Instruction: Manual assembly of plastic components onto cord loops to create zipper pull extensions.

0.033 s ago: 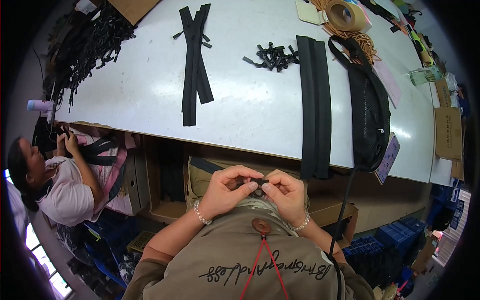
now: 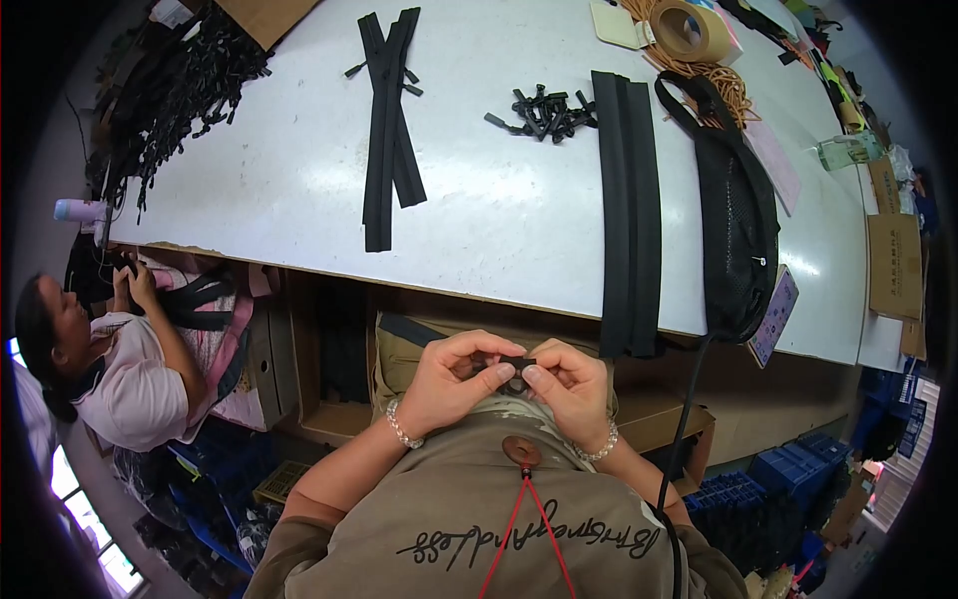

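Note:
Close to my body, below the table's front edge, both hands meet at the end of a black zipper [image 2: 517, 361]. My left hand [image 2: 457, 374] pinches it from one side between thumb and fingers. From the other side, my right hand [image 2: 573, 383] grips it the same way, thumb tip against the dark tape. Fingers cover most of the held part, so a slider cannot be made out. A dark strip [image 2: 407, 329] shows beyond my left hand; whether it joins the held piece is hidden. Several black zipper pulls [image 2: 544, 114] lie heaped on the white table [image 2: 479, 220].
Two crossed zippers [image 2: 379, 130] lie left of the pulls, long black zipper strips [image 2: 629, 210] to their right. Further right are a black mesh bag [image 2: 733, 220] with a cable, a tape roll [image 2: 689, 32] and cord. A person [image 2: 140, 359] sits at left near hanging black pulls [image 2: 185, 110].

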Demonstrator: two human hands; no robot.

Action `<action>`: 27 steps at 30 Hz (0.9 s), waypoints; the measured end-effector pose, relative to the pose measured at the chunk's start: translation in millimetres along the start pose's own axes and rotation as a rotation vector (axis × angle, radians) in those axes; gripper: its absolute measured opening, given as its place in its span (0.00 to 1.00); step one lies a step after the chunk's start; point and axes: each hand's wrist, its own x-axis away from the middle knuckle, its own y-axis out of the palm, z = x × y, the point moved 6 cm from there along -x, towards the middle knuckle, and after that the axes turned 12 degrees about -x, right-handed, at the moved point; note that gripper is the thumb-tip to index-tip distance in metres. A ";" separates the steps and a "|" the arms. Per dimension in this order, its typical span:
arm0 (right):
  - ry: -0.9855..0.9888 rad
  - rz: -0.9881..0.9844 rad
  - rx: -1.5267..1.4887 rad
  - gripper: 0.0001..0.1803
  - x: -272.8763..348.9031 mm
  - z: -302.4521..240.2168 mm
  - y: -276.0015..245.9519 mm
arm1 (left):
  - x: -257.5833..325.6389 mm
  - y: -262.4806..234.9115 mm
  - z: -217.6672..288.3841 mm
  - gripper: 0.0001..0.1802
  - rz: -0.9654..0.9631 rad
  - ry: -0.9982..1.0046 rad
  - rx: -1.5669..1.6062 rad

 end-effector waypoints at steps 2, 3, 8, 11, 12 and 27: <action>-0.014 -0.005 0.003 0.01 0.6 0.3 -0.1 | 1.4 1.1 -3.5 0.11 -0.024 -0.070 0.015; -0.032 -0.012 0.007 0.01 1.0 0.3 -0.2 | 2.0 1.9 -3.8 0.11 -0.023 -0.070 0.015; -0.161 -0.025 0.133 0.02 -0.3 -7.0 1.7 | 1.9 -2.0 8.1 0.10 0.050 0.137 -0.204; -0.398 -0.058 0.426 0.04 0.0 -24.6 8.6 | 4.1 -5.4 12.8 0.09 0.164 0.224 -0.229; -0.438 -0.052 0.439 0.06 0.9 -27.0 9.6 | 3.9 -6.2 12.5 0.09 0.164 0.224 -0.229; -0.587 -0.070 0.490 0.06 4.9 -31.5 9.8 | 2.5 -6.6 30.2 0.10 0.135 0.425 -0.411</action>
